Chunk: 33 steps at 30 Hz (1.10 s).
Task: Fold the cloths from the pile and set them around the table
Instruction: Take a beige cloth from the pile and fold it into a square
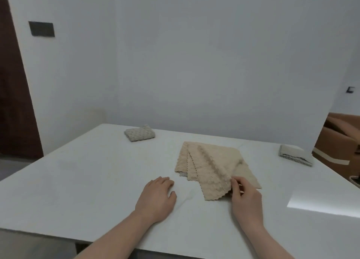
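Near the white table's (78, 171) front edge, a beige cloth pile (210, 165) is pinched at its top corner by the right hand (245, 196), likely for peeling one off; the left hand (157, 196) is rested flat, loosely spread, beside it.

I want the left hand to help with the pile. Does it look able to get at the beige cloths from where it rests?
Probably yes. The left hand lies flat on the bare table just beside the beige cloths, with nothing between them. The right hand only pinches their near corner.

Table (87, 180) left half bare; beige pile (210, 165) blocks centre-right.
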Motion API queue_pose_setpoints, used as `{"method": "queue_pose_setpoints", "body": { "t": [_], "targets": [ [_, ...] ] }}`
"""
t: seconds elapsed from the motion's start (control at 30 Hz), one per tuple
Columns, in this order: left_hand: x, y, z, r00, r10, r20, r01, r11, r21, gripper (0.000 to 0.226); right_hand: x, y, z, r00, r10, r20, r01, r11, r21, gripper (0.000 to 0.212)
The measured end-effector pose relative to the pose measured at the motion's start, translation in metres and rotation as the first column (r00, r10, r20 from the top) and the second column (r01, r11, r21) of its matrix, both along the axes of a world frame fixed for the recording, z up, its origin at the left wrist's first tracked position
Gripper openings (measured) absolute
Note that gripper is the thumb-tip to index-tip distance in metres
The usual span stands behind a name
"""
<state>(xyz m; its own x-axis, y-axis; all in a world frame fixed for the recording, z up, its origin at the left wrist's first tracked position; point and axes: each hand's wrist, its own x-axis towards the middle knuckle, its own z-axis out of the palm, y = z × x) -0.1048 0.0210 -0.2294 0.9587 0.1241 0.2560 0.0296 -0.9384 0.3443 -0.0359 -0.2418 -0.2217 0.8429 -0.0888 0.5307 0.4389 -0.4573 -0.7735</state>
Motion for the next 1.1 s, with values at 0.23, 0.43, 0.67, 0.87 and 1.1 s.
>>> {"method": "queue_pose_setpoints", "body": {
  "t": [0.23, 0.43, 0.67, 0.87, 1.1],
  "targets": [
    [-0.024, -0.015, -0.002, 0.989, -0.083, 0.119, 0.089, 0.995, -0.050, 0.043, -0.031, 0.000, 0.002, 0.993, 0.117, 0.025, -0.114, 0.989, -0.090, 0.015],
    [-0.046, -0.034, 0.004, 0.969, -0.229, 0.094, 0.235, 0.970, -0.058, 0.058, -0.054, 0.004, -0.010, 0.973, 0.230, -0.022, -0.227, 0.931, -0.287, 0.056],
    [-0.037, -0.054, 0.006, 0.949, -0.316, -0.001, 0.316, 0.949, 0.002, 0.061, -0.053, 0.002, -0.009, 0.976, 0.121, 0.180, -0.045, 0.924, -0.380, 0.026],
    [-0.036, -0.052, 0.003, 0.953, -0.302, 0.029, 0.302, 0.953, 0.005, 0.049, -0.053, 0.001, -0.005, 0.986, -0.017, 0.164, 0.067, 0.948, -0.310, 0.019],
    [-0.042, -0.050, 0.002, 0.960, -0.241, 0.142, 0.257, 0.961, -0.102, 0.017, -0.058, 0.003, -0.006, 0.995, 0.013, 0.097, 0.029, 0.907, -0.419, 0.028]
  ]
}}
